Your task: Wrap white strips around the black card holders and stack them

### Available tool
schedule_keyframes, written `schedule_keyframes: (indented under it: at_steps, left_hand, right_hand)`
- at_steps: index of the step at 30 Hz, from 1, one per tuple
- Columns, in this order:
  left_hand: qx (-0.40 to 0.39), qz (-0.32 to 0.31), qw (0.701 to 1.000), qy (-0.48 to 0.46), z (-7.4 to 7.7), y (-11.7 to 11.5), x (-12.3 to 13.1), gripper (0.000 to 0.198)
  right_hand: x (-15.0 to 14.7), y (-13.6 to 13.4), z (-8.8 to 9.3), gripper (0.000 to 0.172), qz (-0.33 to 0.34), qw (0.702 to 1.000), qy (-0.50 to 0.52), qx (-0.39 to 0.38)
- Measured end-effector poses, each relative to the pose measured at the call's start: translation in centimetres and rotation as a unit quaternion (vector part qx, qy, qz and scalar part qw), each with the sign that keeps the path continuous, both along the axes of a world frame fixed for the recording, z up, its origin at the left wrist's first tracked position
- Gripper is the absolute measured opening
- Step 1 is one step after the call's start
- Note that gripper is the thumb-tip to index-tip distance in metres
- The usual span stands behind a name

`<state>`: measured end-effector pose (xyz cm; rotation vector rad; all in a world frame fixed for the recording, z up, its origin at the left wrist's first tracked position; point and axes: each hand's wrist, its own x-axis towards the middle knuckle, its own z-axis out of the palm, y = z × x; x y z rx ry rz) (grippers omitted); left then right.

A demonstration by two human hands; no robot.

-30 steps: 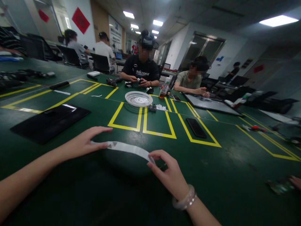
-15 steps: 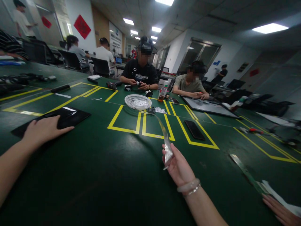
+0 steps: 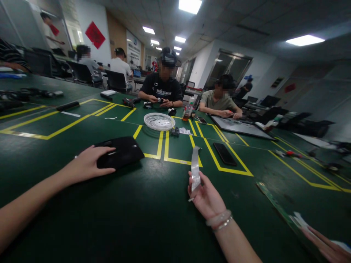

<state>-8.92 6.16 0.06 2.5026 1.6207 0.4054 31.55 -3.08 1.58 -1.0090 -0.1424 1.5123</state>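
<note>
My left hand (image 3: 86,164) rests at the left end of a flat black panel (image 3: 124,151), its fingers over the top and its thumb along the near edge. The panel lies low over the green table (image 3: 131,212); whether it touches the surface all along, I cannot tell. In my right hand (image 3: 207,197) a narrow, shiny silver strip (image 3: 195,164), like foil, is pinched by its lower end. It stands up from the fingers, its top bent over. A bracelet circles that wrist.
A white slotted basket (image 3: 159,122) stands ahead, beside a small dark part (image 3: 174,132). To the right lie a black phone (image 3: 225,153) and a long green board (image 3: 276,208), which another person's hand (image 3: 323,244) is near. Two people work across the table.
My left hand has moved right, bringing the black panel with it towards the middle. My right hand still holds the silver strip, whose top now looks shorter and more upright.
</note>
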Motion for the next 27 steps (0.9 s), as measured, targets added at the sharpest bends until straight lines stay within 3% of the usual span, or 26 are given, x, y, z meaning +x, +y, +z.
schedule_keyframes:
  at_steps: [4,8,13,16,18,19,21,24,25,27]
  left_hand:
    - [-0.022,-0.137,0.990,-0.027,0.2,-3.7,5.4,0.082]
    - [-0.038,-0.228,0.972,-0.029,-0.2,-6.1,8.3,0.083]
    - [-0.015,-0.260,0.965,-0.021,-1.8,-5.8,9.0,0.084]
    - [0.013,-0.256,0.967,-0.006,-2.3,-5.2,8.9,0.083]
    - [0.054,-0.255,0.965,0.006,-2.3,-5.3,8.9,0.086]
    - [0.084,-0.259,0.962,0.008,-2.2,-5.6,8.9,0.088]
    - [0.155,-0.280,0.947,0.001,-1.9,-6.3,8.8,0.085]
    - [0.250,-0.324,0.912,-0.011,-1.4,-7.5,8.6,0.062]
    - [0.265,-0.335,0.904,-0.009,-1.3,-7.8,8.5,0.054]
    - [0.255,-0.340,0.905,-0.001,-1.1,-8.0,8.7,0.044]
  right_hand:
    - [0.2,0.0,0.1,0.016,-0.004,1.000,0.007,0.011]
    - [0.0,0.0,0.2,0.020,-0.017,0.999,-0.016,0.038]
    - [-0.4,-0.4,0.2,0.038,-0.015,0.989,-0.115,0.091]
    - [-0.7,-0.8,0.0,0.045,0.011,0.953,-0.264,0.148]
    - [-0.9,-1.2,-0.2,0.042,0.050,0.891,-0.403,0.204]
    - [-1.0,-1.4,-0.2,0.038,0.074,0.842,-0.479,0.236]
    - [-1.3,-1.9,-0.2,0.033,0.131,0.715,-0.621,0.293]
    - [-2.0,-2.7,-0.2,0.046,0.224,0.509,-0.767,0.319]
    - [-2.3,-2.9,-0.3,0.052,0.251,0.458,-0.793,0.313]
    - [-2.7,-3.1,-0.4,0.056,0.290,0.389,-0.820,0.303]
